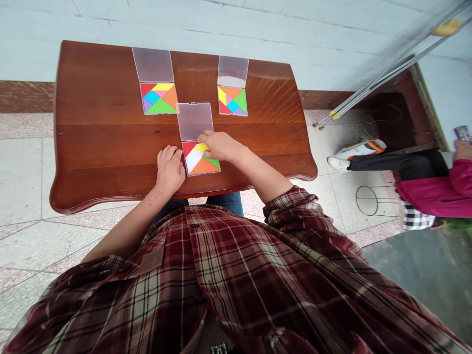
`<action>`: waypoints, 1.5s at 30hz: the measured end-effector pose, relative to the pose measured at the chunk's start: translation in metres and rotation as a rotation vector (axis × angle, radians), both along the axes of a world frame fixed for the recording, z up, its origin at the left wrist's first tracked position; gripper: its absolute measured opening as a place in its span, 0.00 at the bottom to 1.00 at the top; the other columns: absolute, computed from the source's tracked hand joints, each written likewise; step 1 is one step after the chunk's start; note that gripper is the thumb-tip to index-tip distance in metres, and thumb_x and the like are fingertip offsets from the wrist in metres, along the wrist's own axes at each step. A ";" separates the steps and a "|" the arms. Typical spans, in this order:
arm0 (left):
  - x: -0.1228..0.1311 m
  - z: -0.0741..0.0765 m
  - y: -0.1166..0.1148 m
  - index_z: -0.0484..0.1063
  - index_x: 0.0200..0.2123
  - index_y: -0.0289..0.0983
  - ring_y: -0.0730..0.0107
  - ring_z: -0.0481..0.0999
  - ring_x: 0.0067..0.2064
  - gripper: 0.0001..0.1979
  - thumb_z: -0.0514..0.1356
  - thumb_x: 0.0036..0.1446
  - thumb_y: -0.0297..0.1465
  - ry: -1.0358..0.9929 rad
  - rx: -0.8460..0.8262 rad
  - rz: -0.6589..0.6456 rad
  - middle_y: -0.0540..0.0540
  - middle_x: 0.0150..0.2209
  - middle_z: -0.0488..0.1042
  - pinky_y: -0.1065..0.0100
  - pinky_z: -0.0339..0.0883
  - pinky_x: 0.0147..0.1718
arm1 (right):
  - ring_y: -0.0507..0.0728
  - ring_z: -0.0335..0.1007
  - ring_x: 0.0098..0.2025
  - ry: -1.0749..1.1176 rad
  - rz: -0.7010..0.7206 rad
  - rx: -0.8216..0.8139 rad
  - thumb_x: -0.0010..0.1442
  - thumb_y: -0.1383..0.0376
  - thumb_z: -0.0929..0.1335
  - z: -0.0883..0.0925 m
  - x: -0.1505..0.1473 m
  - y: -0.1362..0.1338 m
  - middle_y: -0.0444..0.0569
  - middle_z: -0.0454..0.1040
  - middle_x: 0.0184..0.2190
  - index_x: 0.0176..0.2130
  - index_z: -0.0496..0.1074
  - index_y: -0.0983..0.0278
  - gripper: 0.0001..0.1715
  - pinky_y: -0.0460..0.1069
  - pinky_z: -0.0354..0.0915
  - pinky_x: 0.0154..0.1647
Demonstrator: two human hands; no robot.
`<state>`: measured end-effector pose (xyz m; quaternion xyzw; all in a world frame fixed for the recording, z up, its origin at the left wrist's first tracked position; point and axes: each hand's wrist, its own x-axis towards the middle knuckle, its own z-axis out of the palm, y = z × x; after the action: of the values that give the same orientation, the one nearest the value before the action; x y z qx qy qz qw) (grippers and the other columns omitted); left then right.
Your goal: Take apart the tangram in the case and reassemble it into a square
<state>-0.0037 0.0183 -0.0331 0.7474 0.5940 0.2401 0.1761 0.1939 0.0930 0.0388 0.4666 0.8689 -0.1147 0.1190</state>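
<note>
Near the front edge of the wooden table (96,147) lies an open clear case holding a tangram puzzle (201,160) with red, yellow, orange and green pieces and a white gap. Its clear lid (194,120) is flipped back. My right hand (217,145) rests over the case's top right, fingers curled on the yellow piece (201,147). My left hand (169,167) lies beside the case's left edge, fingers bent and touching it. Whether the right hand grips the piece is unclear.
Two more open tangram cases stand farther back: one at left (159,98) and one at right (232,101), each with its clear lid raised behind. Another person in a pink top (435,191) sits at the right, a shoe (356,150) stretched toward the table.
</note>
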 end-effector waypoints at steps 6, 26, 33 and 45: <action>0.001 -0.002 -0.001 0.70 0.52 0.36 0.48 0.62 0.68 0.20 0.50 0.58 0.27 0.023 0.038 0.009 0.36 0.60 0.69 0.45 0.53 0.68 | 0.58 0.71 0.42 -0.064 0.119 -0.033 0.61 0.71 0.66 0.005 -0.001 0.011 0.55 0.71 0.52 0.56 0.69 0.64 0.24 0.51 0.59 0.40; -0.001 0.000 -0.001 0.72 0.51 0.38 0.46 0.59 0.69 0.20 0.51 0.57 0.28 -0.011 -0.025 -0.004 0.37 0.62 0.68 0.40 0.49 0.68 | 0.60 0.70 0.48 0.050 -0.119 0.006 0.63 0.71 0.65 -0.001 0.005 0.008 0.57 0.73 0.53 0.54 0.71 0.67 0.20 0.51 0.61 0.42; 0.000 0.000 -0.001 0.72 0.50 0.37 0.48 0.61 0.68 0.19 0.49 0.59 0.28 0.026 0.004 0.005 0.37 0.60 0.69 0.43 0.51 0.68 | 0.61 0.70 0.48 0.073 -0.184 -0.001 0.64 0.65 0.67 -0.009 0.003 0.006 0.57 0.72 0.53 0.53 0.72 0.67 0.18 0.51 0.61 0.42; 0.000 0.001 -0.001 0.72 0.50 0.37 0.47 0.61 0.68 0.19 0.50 0.58 0.28 0.028 0.013 0.006 0.36 0.60 0.69 0.43 0.52 0.68 | 0.61 0.70 0.47 0.083 -0.233 -0.018 0.63 0.67 0.66 -0.010 0.002 0.006 0.57 0.72 0.52 0.52 0.72 0.66 0.17 0.52 0.63 0.42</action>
<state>-0.0040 0.0175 -0.0324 0.7501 0.5970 0.2338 0.1623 0.1961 0.0987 0.0289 0.5584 0.8117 -0.1547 0.0731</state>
